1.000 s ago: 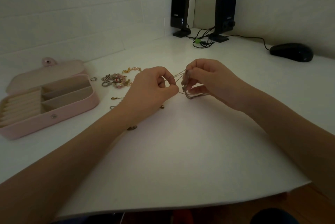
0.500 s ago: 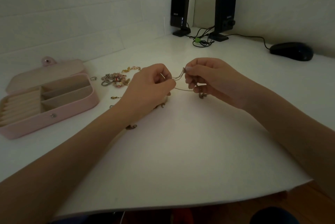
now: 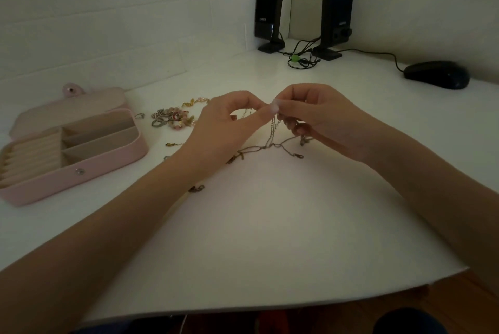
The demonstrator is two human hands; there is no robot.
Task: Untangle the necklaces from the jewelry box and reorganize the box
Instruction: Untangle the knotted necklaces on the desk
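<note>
Since half a second ago both hands have risen a little and closed together, so the fingertips now nearly meet, and the tangled necklaces (image 3: 272, 141) hang in a longer drop with their lower loops trailing on the table (image 3: 270, 225).

At the left edge of the table the pink jewelry box (image 3: 81, 168) lies open, its compartments showing nothing inside. Just right of it, toward the back edge, sits a heap of beaded bracelets and rings (image 3: 172, 118), with small loose pieces scattered nearer the left forearm.

The left hand (image 3: 224, 125) pinches a strand between thumb and forefinger; the right hand (image 3: 321, 120) pinches the chains just beside it, its other fingers curled round more chain.

The chains are thin, pale metal, knotted where the strands cross near the table, with a clasp (image 3: 298, 156) lying free to the right.

The danger, as I judge it, is pulling the two grips apart: that would draw the knot tighter, or snap a fine link. Dragging the trailing ends could also snag them on the loose pieces nearby.
</note>
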